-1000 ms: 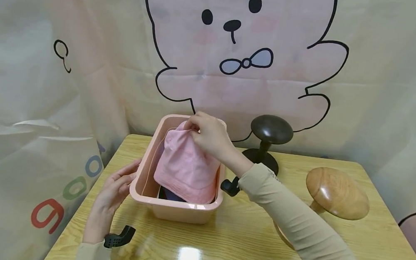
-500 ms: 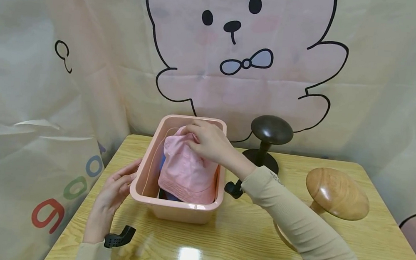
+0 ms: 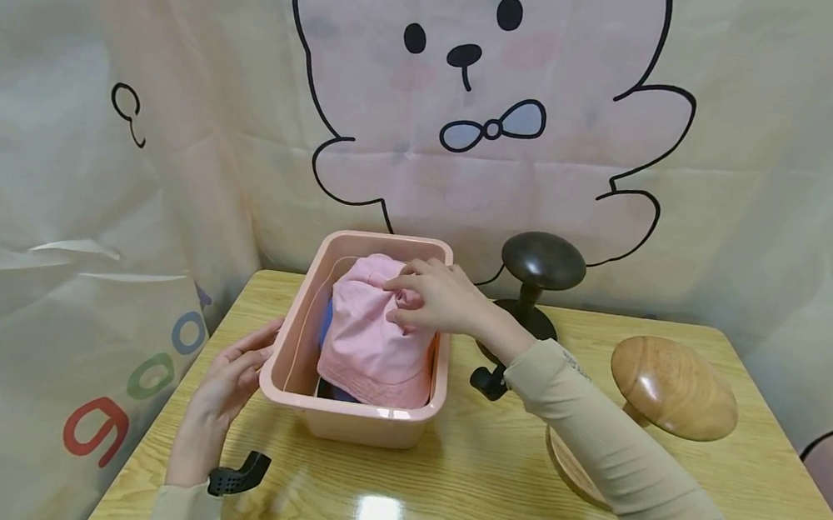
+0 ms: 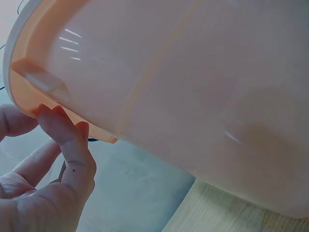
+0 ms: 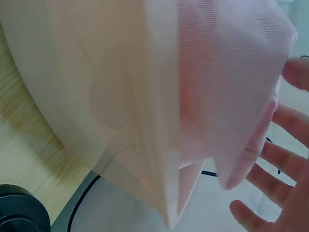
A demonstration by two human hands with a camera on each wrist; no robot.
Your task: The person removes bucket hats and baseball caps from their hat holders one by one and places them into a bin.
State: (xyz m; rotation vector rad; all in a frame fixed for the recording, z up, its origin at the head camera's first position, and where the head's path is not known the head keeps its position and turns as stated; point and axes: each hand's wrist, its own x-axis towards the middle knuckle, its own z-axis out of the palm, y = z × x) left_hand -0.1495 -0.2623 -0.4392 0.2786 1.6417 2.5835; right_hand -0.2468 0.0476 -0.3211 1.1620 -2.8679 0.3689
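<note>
A pink fabric hat [image 3: 375, 335] with a stitched brim lies in a peach plastic bin [image 3: 286, 365], brim towards the bin's near end. Over the hat's right side is my right hand [image 3: 446, 296]; in the right wrist view its fingers [image 5: 285, 159] are spread, some tips touching the cloth. At the bin's left side, my left hand [image 3: 232, 380] holds the rim. The left wrist view shows its fingers [image 4: 72, 150] pinching the rim's edge. Dark and blue items [image 3: 325, 322] show partly under the hat; their kind is hidden.
A dark mushroom-shaped stand [image 3: 543, 260] is behind my right forearm. A light wooden stand [image 3: 675, 390] of the same shape is to the right, its base partly covered by my sleeve. Everything rests on a wooden table [image 3: 485, 484] before a printed curtain [image 3: 213, 106].
The pink hat has sunk lower into the bin and its crown has slackened. My right hand has loosened from the crown and shifted down and to the right. The left hand has stayed put.
</note>
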